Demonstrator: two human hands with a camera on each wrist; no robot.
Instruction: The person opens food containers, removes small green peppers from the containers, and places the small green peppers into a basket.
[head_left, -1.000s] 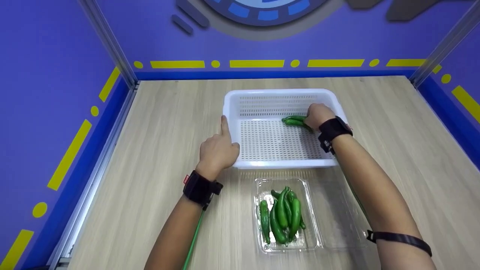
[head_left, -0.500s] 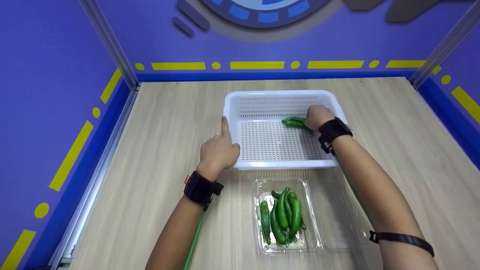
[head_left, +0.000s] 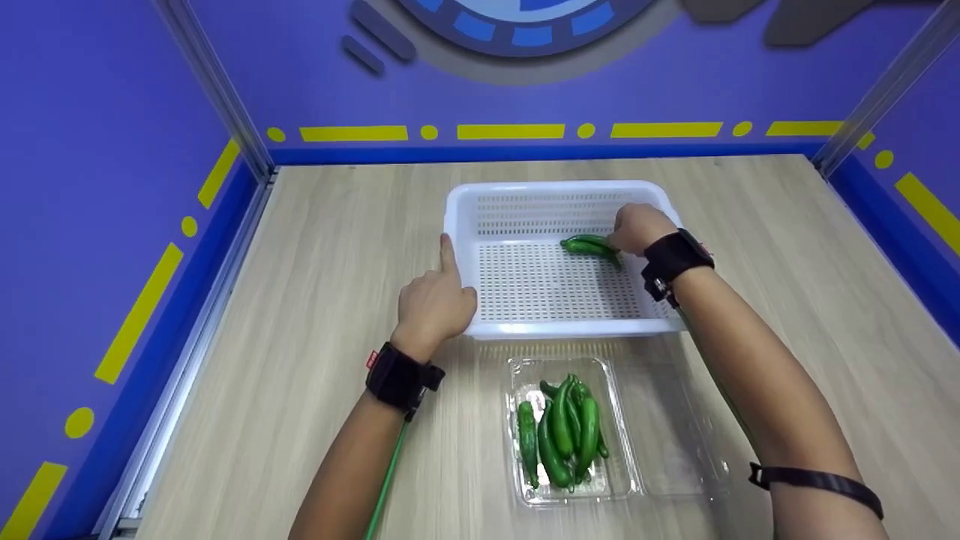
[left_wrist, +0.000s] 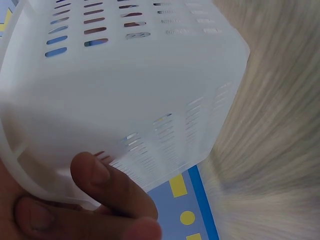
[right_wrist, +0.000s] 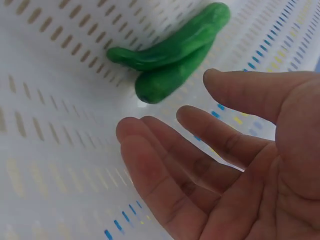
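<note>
Two green chili peppers (head_left: 589, 245) lie against each other on the floor of the white slotted plastic basket (head_left: 570, 327). My right hand (head_left: 642, 228) is inside the basket at its right end, close beside the peppers. In the right wrist view this hand (right_wrist: 215, 165) has loosely bent fingers, thumb apart, nothing between them, and the chili peppers (right_wrist: 172, 55) lie just past the fingertips. At the basket's left side my left hand (head_left: 436, 301) grips the rim, index finger stretched along it. The left wrist view shows its fingers (left_wrist: 115, 187) bent under the rim outside the wall.
In front of the basket stands a clear plastic clamshell box (head_left: 624, 450), its lid (head_left: 679, 427) folded flat to the right. Several green chili peppers (head_left: 566, 427) lie in it. Blue panels (head_left: 360, 90) enclose the wooden table (head_left: 330, 247) behind and on both sides.
My right hand has let go of the chili peppers and drawn slightly away to the right. The peppers now rest on the basket floor. My left hand keeps its place at the rim.
</note>
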